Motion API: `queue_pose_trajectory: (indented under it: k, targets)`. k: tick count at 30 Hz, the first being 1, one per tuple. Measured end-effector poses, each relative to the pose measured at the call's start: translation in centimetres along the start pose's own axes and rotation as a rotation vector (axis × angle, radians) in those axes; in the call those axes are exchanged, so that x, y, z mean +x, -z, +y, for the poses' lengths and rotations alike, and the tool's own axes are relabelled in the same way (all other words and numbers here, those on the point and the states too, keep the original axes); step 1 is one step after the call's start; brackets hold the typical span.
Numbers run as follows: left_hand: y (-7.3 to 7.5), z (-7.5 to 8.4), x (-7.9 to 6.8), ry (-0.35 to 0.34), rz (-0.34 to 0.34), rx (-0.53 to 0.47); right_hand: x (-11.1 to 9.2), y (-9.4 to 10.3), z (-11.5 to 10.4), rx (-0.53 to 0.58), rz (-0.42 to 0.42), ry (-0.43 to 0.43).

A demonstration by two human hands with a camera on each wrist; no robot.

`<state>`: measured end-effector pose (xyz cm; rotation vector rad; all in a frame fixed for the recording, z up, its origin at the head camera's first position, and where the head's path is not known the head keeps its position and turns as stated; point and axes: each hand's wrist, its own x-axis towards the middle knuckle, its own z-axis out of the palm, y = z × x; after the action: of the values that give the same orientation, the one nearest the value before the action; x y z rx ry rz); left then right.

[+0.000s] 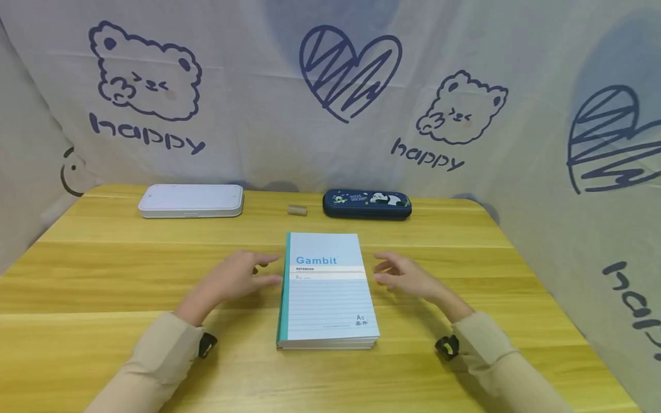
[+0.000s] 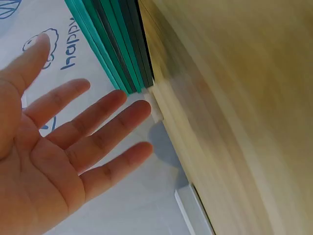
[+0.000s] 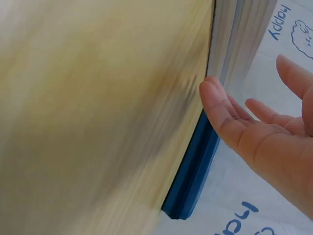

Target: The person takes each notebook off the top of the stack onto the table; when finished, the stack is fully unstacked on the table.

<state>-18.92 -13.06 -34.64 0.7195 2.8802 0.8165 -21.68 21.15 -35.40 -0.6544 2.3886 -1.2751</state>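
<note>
A stack of notebooks (image 1: pixel 327 298) lies in the middle of the table, its top cover white and light blue with "Gambit" printed on it. Several green and dark spines (image 2: pixel 117 44) show in the left wrist view. My left hand (image 1: pixel 234 281) is beside the spine side, fingers spread and pointing at it, holding nothing. On the opposite side my right hand (image 1: pixel 410 278) is close to the page edges (image 3: pixel 239 39), its fingers relaxed and nothing in them. In the head view a small gap shows between the right fingertips and the stack.
Along the back of the table stand a white case (image 1: pixel 191 201) on the left and a dark blue panda pencil case (image 1: pixel 366 205) on the right. A small tan block (image 1: pixel 297 210) lies between them. White cloth (image 1: pixel 258 115) with drawings hangs behind the table (image 1: pixel 129 258).
</note>
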Motion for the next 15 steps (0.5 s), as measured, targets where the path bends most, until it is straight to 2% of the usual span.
queue_pose_trajectory:
  k: [8, 15]
  targets:
    - [-0.3, 0.6, 0.5, 0.029, -0.015, -0.165, 0.6, -0.8, 0.2, -0.001, -0.02, 0.009]
    - [-0.7, 1.0, 0.8, 0.024, -0.082, -0.224, 1.0, -1.2, 0.3, -0.037, -0.035, 0.023]
